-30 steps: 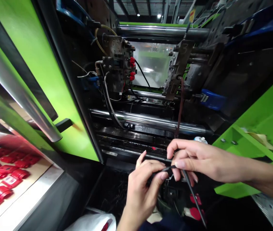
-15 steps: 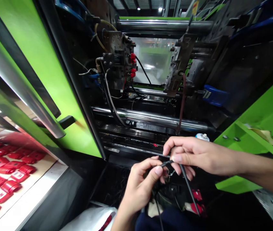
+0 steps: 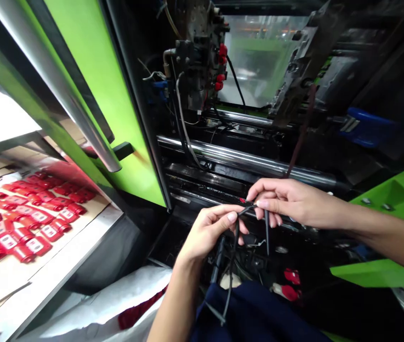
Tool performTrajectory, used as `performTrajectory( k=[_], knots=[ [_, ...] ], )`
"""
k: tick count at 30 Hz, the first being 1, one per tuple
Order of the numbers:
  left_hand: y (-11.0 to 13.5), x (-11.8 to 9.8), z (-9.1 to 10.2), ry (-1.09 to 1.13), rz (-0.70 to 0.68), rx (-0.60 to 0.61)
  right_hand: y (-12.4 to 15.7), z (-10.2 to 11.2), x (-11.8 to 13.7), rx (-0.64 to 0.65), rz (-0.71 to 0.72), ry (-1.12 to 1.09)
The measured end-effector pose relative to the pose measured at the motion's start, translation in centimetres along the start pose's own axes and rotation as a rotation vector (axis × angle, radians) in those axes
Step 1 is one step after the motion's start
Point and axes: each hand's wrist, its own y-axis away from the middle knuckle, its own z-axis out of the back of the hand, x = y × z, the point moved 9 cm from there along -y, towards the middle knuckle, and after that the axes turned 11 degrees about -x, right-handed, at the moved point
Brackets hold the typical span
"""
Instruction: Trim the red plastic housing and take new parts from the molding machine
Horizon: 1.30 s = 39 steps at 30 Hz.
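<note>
A thin black cord (image 3: 233,270) stretches between my hands in front of the open machine. My left hand (image 3: 211,232) pinches it between thumb and forefinger. From there one length hangs down to the dark blue cloth over my lap. My right hand (image 3: 289,203) is closed on the cord a short way to the right, thumb against the fingers. Below the right hand's fingers a straight dark length (image 3: 267,232) sticks downward. Whether it is part of the same cord is hidden by the fingers.
Red plastic parts (image 3: 40,216) cover a table at left. The green machine door (image 3: 130,118) stands beside it. Ahead are a metal mould block (image 3: 198,61), a steel bar (image 3: 230,154) and a blue clamp (image 3: 369,127). A white bag (image 3: 116,294) lies low at left.
The view has turned left and down, showing more of the red parts. Both hands still hold the cord. The dark length under my right hand now hangs more upright.
</note>
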Motion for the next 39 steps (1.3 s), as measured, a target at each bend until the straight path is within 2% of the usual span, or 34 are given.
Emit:
performTrajectory(
  k=[6, 10, 15, 21, 24, 27, 30, 32, 34, 36, 37, 39],
  knots=[
    [0.8, 0.0, 1.9, 0.143, 0.069, -0.001, -1.4, 0.1, -0.1, -0.006, -0.022, -0.034],
    [1.2, -0.4, 2.3, 0.243, 0.08, 0.049, -1.7, 0.9, 0.2, -0.042, -0.035, -0.044],
    [1.0, -0.1, 3.1, 0.362, 0.072, 0.022, -1.3, 1.8, 0.2, -0.103, -0.077, -0.029],
    [1.2, 0.2, 3.6, 0.326, 0.044, -0.023, -1.0, 1.1, -0.2, -0.041, -0.053, -0.056],
    [0.9, 0.0, 5.8, 0.007, -0.053, -0.185, -1.6, 0.0, -0.9, 0.001, -0.053, -0.053],
    [0.8, -0.4, 9.5, -0.386, -0.156, -0.394, -2.9, -1.6, -2.5, 0.036, -0.071, -0.026],
    [2.3, -1.0, 13.6, -0.632, -0.197, -0.609, -4.1, -3.0, -4.6, 0.08, -0.034, 0.204],
    [4.1, -1.5, 15.3, -0.76, -0.199, -0.677, -4.4, -3.4, -5.6, 0.113, 0.028, 0.434],
    [6.0, -2.2, 15.9, -0.815, -0.178, -0.674, -4.2, -3.8, -5.9, 0.175, 0.087, 0.591],
    [8.0, -4.0, 16.1, -0.846, -0.203, -0.739, -3.6, -4.4, -5.5, 0.266, 0.141, 0.639],
    [8.9, -5.5, 16.1, -0.861, -0.265, -0.816, -3.2, -4.7, -5.1, 0.31, 0.166, 0.636],
    [10.8, -9.6, 15.8, -0.918, -0.486, -1.018, -2.8, -5.2, -3.9, 0.358, 0.219, 0.608]
  ],
)
